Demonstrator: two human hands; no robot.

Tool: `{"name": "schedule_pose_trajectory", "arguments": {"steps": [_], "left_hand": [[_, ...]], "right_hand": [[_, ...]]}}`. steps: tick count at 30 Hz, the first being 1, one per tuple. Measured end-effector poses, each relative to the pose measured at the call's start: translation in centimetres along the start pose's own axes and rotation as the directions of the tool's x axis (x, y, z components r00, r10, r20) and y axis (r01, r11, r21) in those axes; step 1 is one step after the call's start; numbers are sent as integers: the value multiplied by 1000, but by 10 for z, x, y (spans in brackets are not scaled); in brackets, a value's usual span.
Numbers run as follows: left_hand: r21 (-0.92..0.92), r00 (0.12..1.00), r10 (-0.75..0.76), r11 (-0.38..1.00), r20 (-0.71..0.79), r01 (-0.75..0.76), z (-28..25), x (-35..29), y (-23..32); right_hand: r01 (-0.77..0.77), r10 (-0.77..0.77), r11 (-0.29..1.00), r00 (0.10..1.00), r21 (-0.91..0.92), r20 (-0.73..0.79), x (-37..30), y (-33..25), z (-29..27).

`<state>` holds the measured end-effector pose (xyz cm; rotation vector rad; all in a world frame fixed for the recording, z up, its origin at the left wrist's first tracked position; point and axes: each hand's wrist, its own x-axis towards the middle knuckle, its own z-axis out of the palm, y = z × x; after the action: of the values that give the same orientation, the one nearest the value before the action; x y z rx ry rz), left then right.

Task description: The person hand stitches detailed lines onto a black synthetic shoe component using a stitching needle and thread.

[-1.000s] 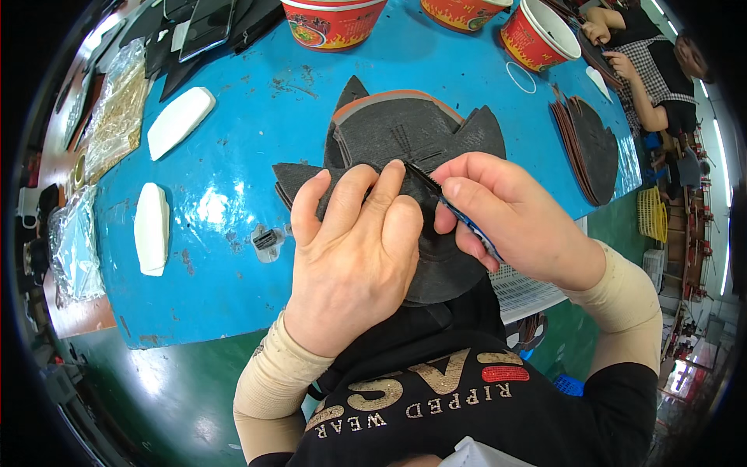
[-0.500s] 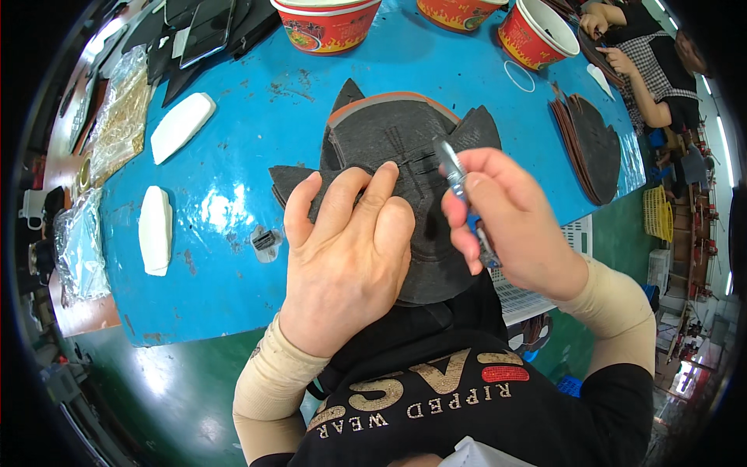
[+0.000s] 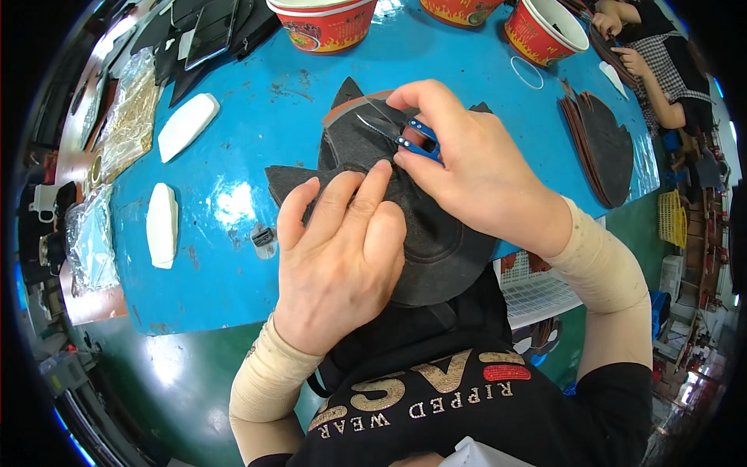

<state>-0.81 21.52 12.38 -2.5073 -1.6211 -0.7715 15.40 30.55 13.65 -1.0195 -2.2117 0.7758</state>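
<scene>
A stack of dark grey, leather-like cut pieces with pointed corners lies in front of me at the table's near edge. An orange-brown edge shows along its top. My left hand rests on the stack's left part, its fingers spread and pressing down. In my right hand is a pair of thread snips with blue handles, held between thumb and fingers. Their metal blades point to the upper left, over the upper part of the top piece. My right hand hides the stack's right side.
Red paper tubs stand along the far side. White oval pads and plastic-wrapped bundles lie at left. Another dark stack sits at right. A co-worker's hands handle a piece at the far right.
My right hand has moved left and up over the stack. The snips have swung round so their blades point left across the top piece. My left hand stays nearly in place.
</scene>
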Motion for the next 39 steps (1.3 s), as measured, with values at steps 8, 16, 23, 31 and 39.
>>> {"name": "schedule_pose_trajectory", "arguments": {"steps": [8,16,23,31,39], "left_hand": [[82,999,50,995,-15,-49,0,0,-3],[47,999,-9,999,37,7,-1,3,2],[44,999,-23,999,42,21,-2,3,2],[24,999,-31,999,37,30,-2,5,3],[35,999,-20,999,49,19,-5,10,5]], "right_hand": [[-148,154,966,988,211,-11,-7,-3,-12],[13,-9,990,1000,143,-29,-6,6,-4],[47,-41,992,998,-119,48,2,4,5],[-348,370,662,922,663,115,-25,-3,-41],[-545,510,548,819,634,264,-155,29,-115]]}}
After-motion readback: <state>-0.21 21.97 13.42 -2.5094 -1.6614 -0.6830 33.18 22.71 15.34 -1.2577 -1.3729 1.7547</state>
